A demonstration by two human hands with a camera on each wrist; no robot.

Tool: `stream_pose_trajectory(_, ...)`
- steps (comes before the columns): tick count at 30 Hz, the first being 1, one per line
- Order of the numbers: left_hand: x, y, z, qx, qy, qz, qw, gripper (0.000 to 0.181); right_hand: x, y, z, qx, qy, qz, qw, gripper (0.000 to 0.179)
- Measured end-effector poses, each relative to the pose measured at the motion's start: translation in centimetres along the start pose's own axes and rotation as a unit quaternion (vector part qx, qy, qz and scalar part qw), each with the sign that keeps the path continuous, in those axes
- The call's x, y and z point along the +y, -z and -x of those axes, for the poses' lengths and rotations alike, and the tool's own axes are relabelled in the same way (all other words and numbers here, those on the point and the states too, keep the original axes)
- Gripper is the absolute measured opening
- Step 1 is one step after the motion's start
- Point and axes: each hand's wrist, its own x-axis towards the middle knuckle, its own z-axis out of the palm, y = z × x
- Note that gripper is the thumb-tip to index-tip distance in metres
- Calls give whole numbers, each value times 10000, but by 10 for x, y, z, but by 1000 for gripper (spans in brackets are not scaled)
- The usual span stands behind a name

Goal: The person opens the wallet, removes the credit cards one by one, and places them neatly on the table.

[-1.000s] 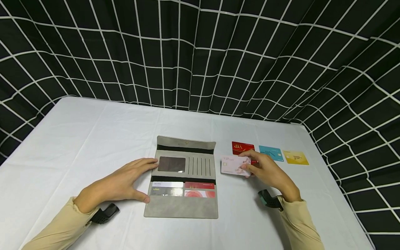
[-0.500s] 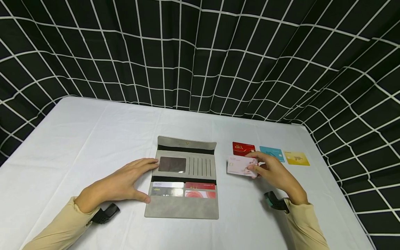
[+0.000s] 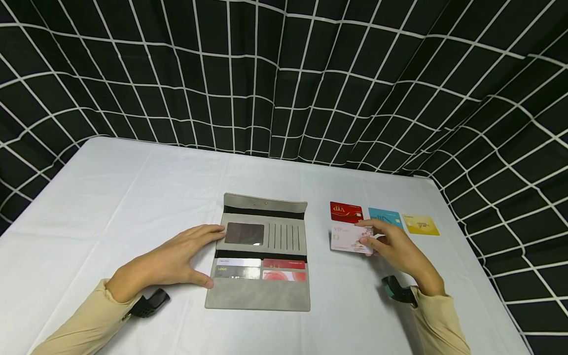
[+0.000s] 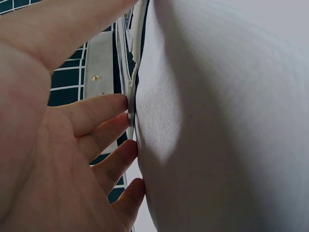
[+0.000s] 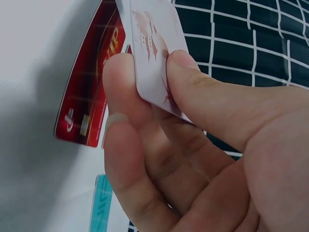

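Observation:
A grey wallet (image 3: 257, 295) lies unfolded on the white table. Its clear window is at upper left, narrow card slots at upper right, and several cards (image 3: 284, 274) sit in the lower pockets. My left hand (image 3: 170, 259) rests at the wallet's left edge with fingers spread; in the left wrist view, the fingertips (image 4: 118, 102) touch that edge. To the right of the wallet, my right hand (image 3: 397, 249) pinches a pale pink VIP card (image 3: 348, 238) by its right end, between thumb (image 5: 186, 60) and fingers. The pink card is just in front of a red VIP card (image 3: 346, 212).
A blue card (image 3: 385, 217) and a yellow card (image 3: 420, 225) lie in a row to the right of the red one. My right hand partly covers the blue card in the head view. Behind the table hangs a black curtain (image 3: 248, 98) with white grid lines.
My right hand has moved to the right with the pink card, away from the wallet. More of the red VIP card shows now. The left hand and wallet stay in place.

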Motion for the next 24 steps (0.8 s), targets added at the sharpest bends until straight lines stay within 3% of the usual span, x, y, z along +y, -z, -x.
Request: stream_pose_trajectory(24,0,0,0,16,1,-18,10000,99,16,16,9,335,84,350,9988,41)
